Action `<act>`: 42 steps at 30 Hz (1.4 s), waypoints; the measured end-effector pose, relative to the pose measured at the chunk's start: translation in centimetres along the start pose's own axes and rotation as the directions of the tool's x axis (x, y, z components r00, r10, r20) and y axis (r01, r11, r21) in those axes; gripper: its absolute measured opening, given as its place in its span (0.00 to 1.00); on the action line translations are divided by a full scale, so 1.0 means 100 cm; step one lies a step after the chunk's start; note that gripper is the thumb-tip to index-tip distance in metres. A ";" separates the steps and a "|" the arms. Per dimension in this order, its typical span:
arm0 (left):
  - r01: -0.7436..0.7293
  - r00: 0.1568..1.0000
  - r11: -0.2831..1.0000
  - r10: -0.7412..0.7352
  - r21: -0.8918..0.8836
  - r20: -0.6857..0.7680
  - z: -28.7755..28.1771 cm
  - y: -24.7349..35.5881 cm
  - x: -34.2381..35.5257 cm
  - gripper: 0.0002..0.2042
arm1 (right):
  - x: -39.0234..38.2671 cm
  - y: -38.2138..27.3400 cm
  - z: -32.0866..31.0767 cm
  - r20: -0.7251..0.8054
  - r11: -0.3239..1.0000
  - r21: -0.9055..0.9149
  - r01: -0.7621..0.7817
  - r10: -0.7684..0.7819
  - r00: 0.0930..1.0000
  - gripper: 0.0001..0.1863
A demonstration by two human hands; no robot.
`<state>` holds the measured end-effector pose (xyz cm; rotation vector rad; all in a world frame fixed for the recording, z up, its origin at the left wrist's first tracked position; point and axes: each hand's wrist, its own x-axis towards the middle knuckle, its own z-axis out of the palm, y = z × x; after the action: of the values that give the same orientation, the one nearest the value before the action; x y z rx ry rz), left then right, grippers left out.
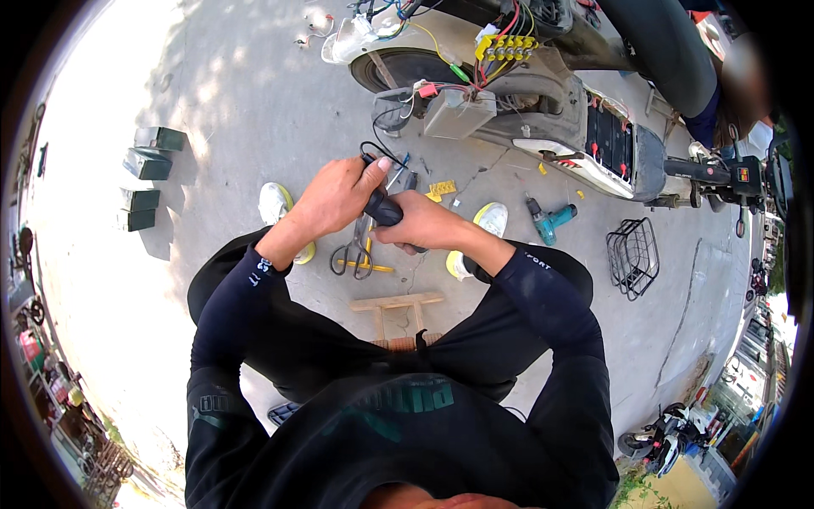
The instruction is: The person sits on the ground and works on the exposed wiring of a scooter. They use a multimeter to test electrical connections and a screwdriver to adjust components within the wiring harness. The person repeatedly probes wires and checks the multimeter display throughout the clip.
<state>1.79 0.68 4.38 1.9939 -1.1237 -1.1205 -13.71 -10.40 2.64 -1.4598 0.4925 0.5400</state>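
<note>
The black grip (384, 209) slants lengthwise from upper left to lower right.

I see left hand (343, 195) and right hand (431, 222) both bare. Navy sleeves (229, 307) stop just behind the wrists, white lettering (540, 264) near the cuffs. Nearer the body: black shirt (381, 458), dark green chest print (415, 396); black trousers (297, 335). Yellow-trimmed white shoes: left shoe (273, 202) and right shoe (492, 219) flank the hands.
</note>
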 end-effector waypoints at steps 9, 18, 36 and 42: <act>0.307 0.948 0.889 -0.316 -0.340 0.031 0.024 -0.021 0.018 0.28 | 0.015 0.019 -0.007 -0.278 0.862 -0.502 -0.070 -0.084 0.957 0.18; 0.334 0.927 0.799 -0.373 -0.499 0.023 0.026 -0.011 0.021 0.27 | 0.009 0.007 -0.009 -0.347 0.863 -0.498 -0.084 -0.110 0.931 0.17; 0.293 0.880 0.555 -0.474 -0.778 -0.006 0.047 -0.037 0.015 0.28 | 0.030 0.031 0.017 -0.446 0.868 -0.480 -0.128 -0.116 0.888 0.17; 0.266 0.859 0.707 -0.482 -0.655 -0.172 0.052 -0.046 0.023 0.35 | 0.036 0.022 0.019 -0.477 0.865 -0.496 -0.081 -0.193 0.857 0.18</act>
<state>-0.31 0.41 -2.56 1.8034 -0.1080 -1.0990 -12.31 -8.31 -1.21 -2.1403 0.7629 0.2185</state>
